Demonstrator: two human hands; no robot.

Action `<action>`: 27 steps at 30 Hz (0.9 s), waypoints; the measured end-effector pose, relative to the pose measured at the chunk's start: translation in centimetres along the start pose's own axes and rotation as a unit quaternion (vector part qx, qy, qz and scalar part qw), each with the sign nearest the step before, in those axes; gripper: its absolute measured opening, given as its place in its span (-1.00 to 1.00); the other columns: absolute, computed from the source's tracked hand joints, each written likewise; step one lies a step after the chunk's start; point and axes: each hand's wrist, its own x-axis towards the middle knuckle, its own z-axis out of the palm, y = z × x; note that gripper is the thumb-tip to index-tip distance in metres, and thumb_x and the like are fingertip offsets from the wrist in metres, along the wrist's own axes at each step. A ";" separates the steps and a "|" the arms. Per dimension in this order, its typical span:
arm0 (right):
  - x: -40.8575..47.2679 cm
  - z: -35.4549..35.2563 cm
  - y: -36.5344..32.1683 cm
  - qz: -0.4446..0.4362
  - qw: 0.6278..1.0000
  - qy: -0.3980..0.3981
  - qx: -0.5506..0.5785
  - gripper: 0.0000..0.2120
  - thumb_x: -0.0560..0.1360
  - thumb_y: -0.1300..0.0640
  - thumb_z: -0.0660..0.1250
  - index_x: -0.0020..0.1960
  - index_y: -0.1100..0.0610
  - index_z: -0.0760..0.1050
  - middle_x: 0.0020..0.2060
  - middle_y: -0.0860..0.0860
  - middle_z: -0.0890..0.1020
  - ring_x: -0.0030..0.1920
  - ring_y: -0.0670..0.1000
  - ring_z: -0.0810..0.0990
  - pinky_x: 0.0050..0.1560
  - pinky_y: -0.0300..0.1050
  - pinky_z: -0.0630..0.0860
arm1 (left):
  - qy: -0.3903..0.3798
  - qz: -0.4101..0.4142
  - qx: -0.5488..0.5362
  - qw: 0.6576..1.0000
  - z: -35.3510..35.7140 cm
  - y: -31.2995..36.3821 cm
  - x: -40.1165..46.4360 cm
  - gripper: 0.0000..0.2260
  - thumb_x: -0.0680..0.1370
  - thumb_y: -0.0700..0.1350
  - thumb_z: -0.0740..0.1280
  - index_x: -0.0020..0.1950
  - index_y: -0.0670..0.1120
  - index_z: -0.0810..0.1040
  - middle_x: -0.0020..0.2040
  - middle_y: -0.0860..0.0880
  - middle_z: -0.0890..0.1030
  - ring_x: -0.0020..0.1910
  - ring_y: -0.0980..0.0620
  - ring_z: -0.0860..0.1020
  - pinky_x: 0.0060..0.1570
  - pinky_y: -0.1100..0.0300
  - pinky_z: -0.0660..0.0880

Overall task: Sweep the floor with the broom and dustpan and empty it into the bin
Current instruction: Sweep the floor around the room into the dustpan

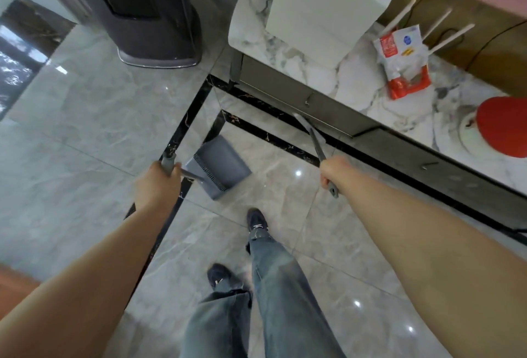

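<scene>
A grey dustpan (221, 165) with a comb edge hangs just over the glossy tiled floor (85, 129), ahead of my feet. My left hand (158, 183) is closed around the top of its upright grey handle. My right hand (333, 170) grips the thin grey broom handle (313, 138), which slants up and left toward the base of the low cabinet (328, 112). The handle's end with a hanging hole pokes out below my fist. I cannot make out the broom's head. No bin is recognisable in view.
A tall dark tower appliance (148, 15) stands on the floor at the back. On the right, the marble top (356, 72) carries a white box (328, 1), a red-and-white bag (405, 61), a white router and a red round thing (504, 126). My jeans-clad legs (273, 286) are below.
</scene>
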 end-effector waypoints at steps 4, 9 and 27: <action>1.8 -1.8 -0.8 0.052 0.998 0.018 -0.016 -0.80 0.48 0.36 0.23 -0.32 0.35 0.39 -0.64 0.16 0.48 -0.64 0.07 0.44 -0.63 -0.27 0.37 | 0.006 -0.007 -0.031 0.999 2.6 4.1 1.4 -0.65 0.61 0.11 0.22 0.06 -0.19 0.48 -0.10 -0.20 0.59 -0.13 -0.22 0.56 -0.18 0.03 0.44; 4.4 -0.7 -1.4 0.061 0.987 0.004 0.146 -0.85 0.55 0.29 0.15 -0.20 0.22 0.35 -0.43 0.12 0.45 -0.50 0.04 0.41 -0.61 -0.21 0.37 | 0.029 -0.005 -0.049 0.998 5.0 7.6 2.2 -0.68 0.60 0.07 0.23 0.04 -0.20 0.50 -0.13 -0.14 0.56 -0.16 -0.15 0.51 -0.18 0.06 0.38; -5.8 9.5 -3.1 0.025 0.964 -0.230 0.129 -0.72 0.53 0.34 0.10 -0.32 0.13 0.34 -0.45 0.10 0.38 -0.61 -0.02 0.37 -0.60 -0.19 0.36 | 0.014 -0.035 -0.026 0.999 2.5 7.6 0.9 -0.72 0.63 0.09 0.20 0.01 -0.13 0.44 -0.20 -0.09 0.49 -0.21 -0.13 0.49 -0.25 0.06 0.40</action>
